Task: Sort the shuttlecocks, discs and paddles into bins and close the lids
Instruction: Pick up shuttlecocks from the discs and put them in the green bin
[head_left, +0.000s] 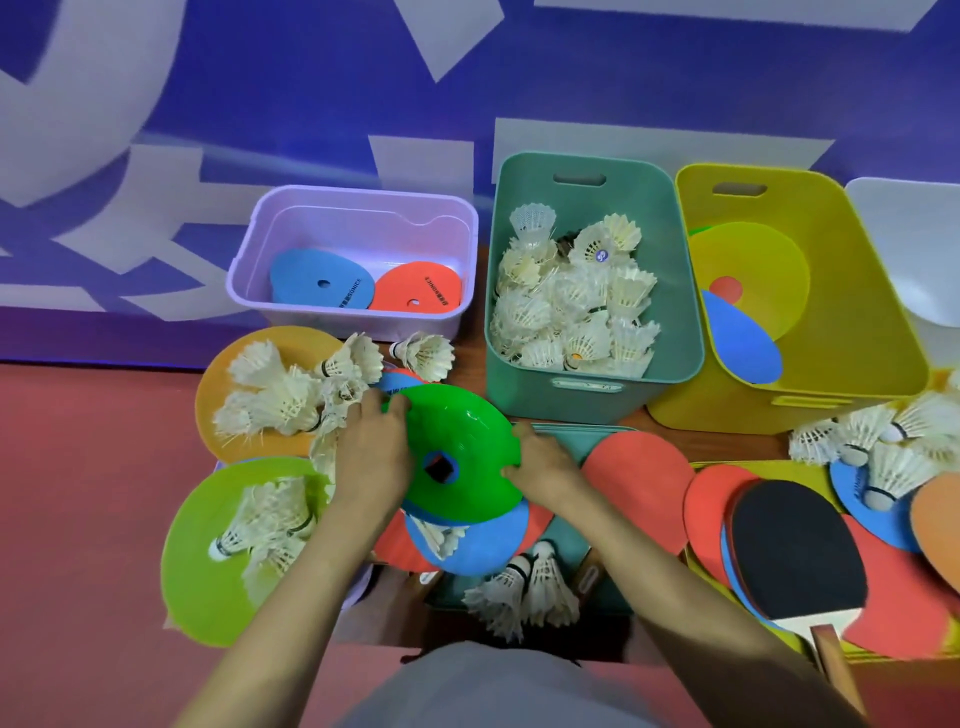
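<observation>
A bright green disc (470, 441) with a centre hole is held between both hands above the pile. My left hand (371, 447) grips its left rim and my right hand (540, 460) grips its right rim. Under it lie a blue disc (478, 545) and red ones. The teal bin (592, 384) is full of white shuttlecocks (571, 296). The yellow bin (831, 364) holds yellow, blue and red discs. The lilac bin (353, 218) holds a blue and a red flat piece. A black-faced paddle (795, 551) lies at the right on red discs.
Loose shuttlecocks sit on an orange disc (223, 395), on a lime disc (208, 551), in front of me (524, 587) and at the far right (883, 436). A teal lid (571, 431) lies under the pile. A white bin (914, 244) stands at the right edge.
</observation>
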